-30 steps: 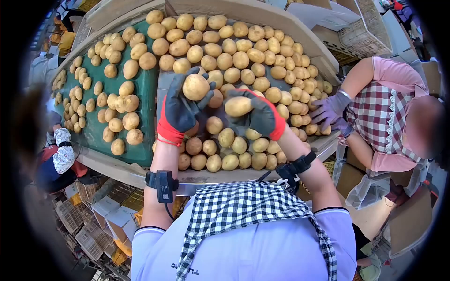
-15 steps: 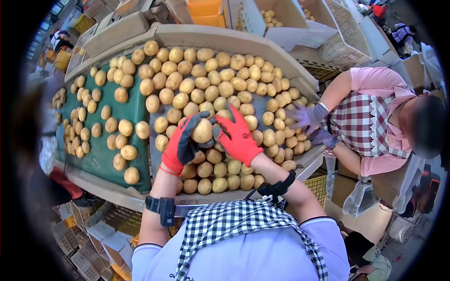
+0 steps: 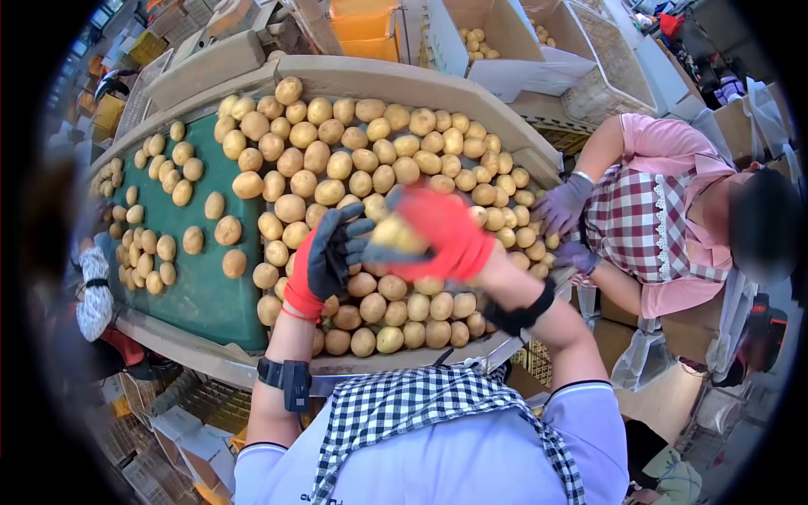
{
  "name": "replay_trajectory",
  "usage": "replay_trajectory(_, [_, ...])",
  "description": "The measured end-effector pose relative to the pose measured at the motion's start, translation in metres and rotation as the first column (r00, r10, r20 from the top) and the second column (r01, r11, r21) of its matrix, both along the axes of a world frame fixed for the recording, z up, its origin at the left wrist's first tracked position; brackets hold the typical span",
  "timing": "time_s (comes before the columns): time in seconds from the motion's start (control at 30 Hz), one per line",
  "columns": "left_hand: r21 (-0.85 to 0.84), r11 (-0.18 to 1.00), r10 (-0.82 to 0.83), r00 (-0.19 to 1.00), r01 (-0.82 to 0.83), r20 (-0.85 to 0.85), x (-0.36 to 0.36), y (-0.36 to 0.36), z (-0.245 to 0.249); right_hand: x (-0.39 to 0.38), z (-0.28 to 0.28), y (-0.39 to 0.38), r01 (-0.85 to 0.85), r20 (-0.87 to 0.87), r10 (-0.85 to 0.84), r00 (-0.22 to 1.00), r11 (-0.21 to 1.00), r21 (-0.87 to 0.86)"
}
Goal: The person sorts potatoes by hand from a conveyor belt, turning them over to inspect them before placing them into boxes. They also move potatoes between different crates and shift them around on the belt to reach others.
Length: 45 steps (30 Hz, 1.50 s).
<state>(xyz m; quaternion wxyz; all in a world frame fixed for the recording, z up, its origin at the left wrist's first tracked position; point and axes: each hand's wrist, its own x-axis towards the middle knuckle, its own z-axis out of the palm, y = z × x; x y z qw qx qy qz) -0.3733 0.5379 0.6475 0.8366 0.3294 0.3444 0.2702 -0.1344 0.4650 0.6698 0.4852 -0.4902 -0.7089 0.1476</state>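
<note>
My left hand (image 3: 326, 257), in a red glove with a dark grey palm, is over the potatoes with its fingers stretched to the right and nothing held in them. Just beside its fingertips, my right hand (image 3: 442, 236), in a matching glove and smeared by motion, grips a pale potato (image 3: 396, 236). Beneath and around both hands lies a crowd of loose potatoes (image 3: 392, 287) on the sorting table. Some of them are hidden by my hands and forearms.
A green belt (image 3: 220, 290) with scattered potatoes adjoins on the left, inside a raised rim (image 3: 404, 78). At the right, a co-worker's purple-gloved hands (image 3: 562, 204) touch potatoes. Cartons (image 3: 492, 80) and a plastic crate (image 3: 608, 80) stand behind the table.
The potato that was in my left hand is now in my right hand, slightly further right. My left fingers have opened. Potatoes on the green belt have shifted.
</note>
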Motion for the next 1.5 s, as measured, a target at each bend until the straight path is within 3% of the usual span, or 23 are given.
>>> replay_trajectory(0.03, [-0.138, 0.99, 0.005, 0.991, 0.013, 0.131, -0.016, 0.01, -0.021, 0.044, 0.003, 0.026, 0.018, 0.069, -0.021, 0.997, 0.999, 0.042])
replay_trajectory(0.07, [-0.125, 0.992, 0.035, 0.997, -0.027, 0.062, -0.017, 0.011, -0.026, 0.053, 0.026, 0.063, 0.316, 0.329, -0.535, 0.778, 0.786, 0.531])
replay_trajectory(0.13, [-0.109, 0.991, 0.072, 0.997, -0.072, -0.006, -0.018, 0.016, -0.028, 0.079, 0.037, 0.102, 0.768, 0.466, -0.859, 0.211, 0.441, 0.464])
replay_trajectory(0.17, [-0.047, 0.991, 0.129, 0.991, -0.128, 0.019, -0.019, 0.019, -0.029, 0.077, 0.027, 0.103, 0.767, 0.465, -0.857, 0.221, 0.448, 0.46])
replay_trajectory(0.23, [0.027, 0.968, 0.249, 0.967, -0.251, 0.055, -0.03, 0.025, -0.031, 0.064, -0.011, 0.1, 0.582, 0.585, -0.515, 0.627, 0.809, 0.088])
replay_trajectory(0.27, [0.115, 0.947, 0.302, 0.953, -0.3, 0.0, -0.028, 0.026, -0.016, 0.036, -0.018, 0.082, 0.516, 0.581, -0.371, 0.725, 0.851, -0.101])
replay_trajectory(0.33, [0.272, 0.901, 0.373, 0.924, -0.338, -0.088, -0.039, 0.028, 0.002, -0.011, -0.067, 0.046, 0.436, 0.472, -0.284, 0.835, 0.865, -0.251])
replay_trajectory(0.37, [0.254, 0.879, 0.431, 0.9, -0.405, -0.058, -0.05, 0.031, -0.001, -0.021, -0.077, 0.02, 0.324, 0.453, -0.134, 0.882, 0.869, -0.373])
replay_trajectory(0.43, [0.247, 0.84, 0.499, 0.867, -0.482, -0.005, -0.063, 0.029, 0.01, -0.03, -0.069, -0.029, 0.279, 0.731, 0.154, 0.665, 0.857, -0.434])
replay_trajectory(0.53, [0.372, 0.801, 0.506, 0.863, -0.47, 0.0, -0.091, 0.031, 0.027, 0.011, -0.105, -0.061, 0.341, 0.762, 0.12, 0.637, 0.842, -0.418])
replay_trajectory(0.67, [0.415, 0.729, 0.613, 0.789, -0.544, -0.043, -0.093, 0.035, 0.029, 0.03, -0.139, -0.078, 0.747, 0.695, -0.428, 0.578, 0.62, -0.24])
replay_trajectory(0.7, [0.43, 0.717, 0.62, 0.783, -0.548, -0.037, -0.093, 0.04, 0.019, 0.023, -0.136, -0.074, 0.745, 0.695, -0.421, 0.583, 0.618, -0.251])
replay_trajectory(0.8, [0.518, 0.727, 0.568, 0.818, -0.45, -0.087, -0.098, 0.045, 0.013, -0.008, -0.12, -0.054, 0.36, 0.635, 0.002, 0.772, 0.823, -0.44])
replay_trajectory(0.83, [0.582, 0.731, 0.511, 0.852, -0.358, -0.118, -0.096, 0.046, 0.013, -0.002, -0.114, -0.034, 0.356, 0.626, 0.004, 0.779, 0.82, -0.448])
replay_trajectory(0.97, [0.643, 0.685, 0.606, 0.758, -0.343, -0.242, -0.082, 0.041, 0.025, 0.002, -0.113, 0.004, 0.49, 0.618, -0.137, 0.774, 0.748, -0.448])
replay_trajectory(1.0, [0.435, 0.79, 0.479, 0.878, -0.433, 0.004, -0.092, 0.042, 0.035, -0.013, -0.117, 0.004, 0.511, 0.628, -0.16, 0.761, 0.744, -0.43])
replay_trajectory(1.03, [0.433, 0.786, 0.486, 0.874, -0.44, 0.005, -0.089, 0.041, 0.037, -0.028, -0.121, 0.004, 0.533, 0.637, -0.184, 0.748, 0.739, -0.412])
replay_trajectory(1.1, [0.575, 0.73, 0.599, 0.752, -0.37, -0.277, -0.073, 0.042, 0.037, -0.046, -0.124, -0.003, 0.579, 0.655, -0.236, 0.718, 0.723, -0.375])
replay_trajectory(1.2, [0.531, 0.787, 0.531, 0.784, -0.316, -0.321, -0.069, 0.044, 0.031, -0.037, -0.109, -0.048, 0.416, 0.622, -0.009, 0.783, 0.751, -0.513])
replay_trajectory(1.37, [0.774, 0.633, 0.526, 0.734, -0.001, -0.43, -0.066, 0.039, 0.01, 0.056, -0.135, -0.124, 0.395, 0.457, -0.077, 0.886, 0.64, -0.659])
replay_trajectory(1.4, [0.811, 0.58, 0.531, 0.716, 0.085, -0.454, -0.065, 0.036, 0.006, 0.064, -0.138, -0.131, 0.403, 0.462, -0.084, 0.883, 0.639, -0.655])
replay_trajectory(1.47, [0.816, 0.551, 0.516, 0.698, 0.174, -0.497, -0.057, 0.032, 0.009, 0.074, -0.142, -0.147, 0.76, 0.79, -0.172, 0.589, 0.452, -0.467])
replay_trajectory(1.5, [0.817, 0.549, 0.507, 0.706, 0.177, -0.494, -0.053, 0.03, 0.008, 0.07, -0.131, -0.137, 0.767, 0.793, -0.179, 0.582, 0.443, -0.464])
